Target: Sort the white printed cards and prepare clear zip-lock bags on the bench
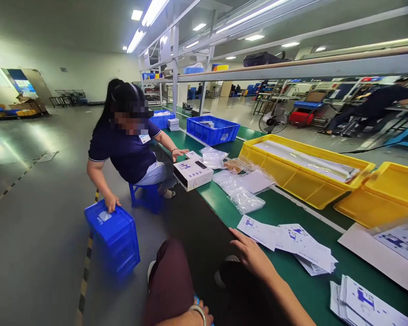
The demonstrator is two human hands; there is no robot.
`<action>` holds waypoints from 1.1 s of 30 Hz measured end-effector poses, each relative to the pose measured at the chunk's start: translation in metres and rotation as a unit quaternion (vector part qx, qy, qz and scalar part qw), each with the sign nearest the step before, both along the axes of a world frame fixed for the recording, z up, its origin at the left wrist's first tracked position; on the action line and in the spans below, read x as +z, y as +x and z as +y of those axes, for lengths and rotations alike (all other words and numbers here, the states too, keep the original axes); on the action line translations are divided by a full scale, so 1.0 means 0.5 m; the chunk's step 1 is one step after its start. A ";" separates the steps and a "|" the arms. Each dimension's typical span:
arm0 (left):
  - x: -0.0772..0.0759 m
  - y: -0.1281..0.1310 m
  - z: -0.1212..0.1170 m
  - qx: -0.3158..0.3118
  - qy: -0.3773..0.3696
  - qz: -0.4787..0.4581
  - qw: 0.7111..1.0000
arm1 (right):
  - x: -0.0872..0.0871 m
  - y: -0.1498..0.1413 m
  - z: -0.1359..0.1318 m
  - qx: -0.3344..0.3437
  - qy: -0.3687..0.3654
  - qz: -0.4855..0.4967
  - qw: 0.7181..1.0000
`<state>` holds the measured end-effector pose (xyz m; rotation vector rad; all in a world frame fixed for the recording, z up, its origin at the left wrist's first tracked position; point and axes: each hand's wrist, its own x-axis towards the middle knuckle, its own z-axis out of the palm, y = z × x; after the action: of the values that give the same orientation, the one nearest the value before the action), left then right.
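Note:
My right hand [253, 256] rests at the near edge of the green table [221, 213], fingers stretched out and holding nothing. Its fingertips lie beside the fanned white leaflets [285, 237] with purple print; whether they touch the paper I cannot tell. Low in view, my left hand [202, 313], with a bangle at the wrist, is curled by my thigh against something bright blue, mostly hidden. A stack of printed leaflets [363, 301] lies on the table to the right. Further along, a white printed box [193, 173] overhangs the table edge, close to a co-worker's hand [179, 154].
A co-worker [125, 136] on a blue stool [146, 197] holds a tilted blue crate [114, 235] over the floor. Clear plastic bags [246, 199] lie mid-table. Yellow bins [292, 179] and a blue bin [213, 131] line the far side. A shelf beam [309, 68] crosses overhead.

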<state>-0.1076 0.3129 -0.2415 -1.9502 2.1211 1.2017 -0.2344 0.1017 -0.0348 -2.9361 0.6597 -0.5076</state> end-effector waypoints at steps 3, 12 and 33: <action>-0.003 0.000 0.007 0.038 0.028 0.004 0.999 | -0.007 -0.003 -0.003 0.005 -0.007 -0.003 1.000; -0.002 0.014 0.002 0.021 0.121 0.009 0.992 | -0.021 -0.009 -0.007 0.004 -0.006 -0.011 1.000; 0.191 0.137 -0.139 0.395 0.012 0.230 0.889 | 0.031 0.011 0.010 -0.028 0.045 -0.006 0.999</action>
<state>-0.0393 0.2437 -0.1457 -2.8695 1.3876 1.9455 -0.2289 0.1065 -0.0192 -2.8366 0.7443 -0.4862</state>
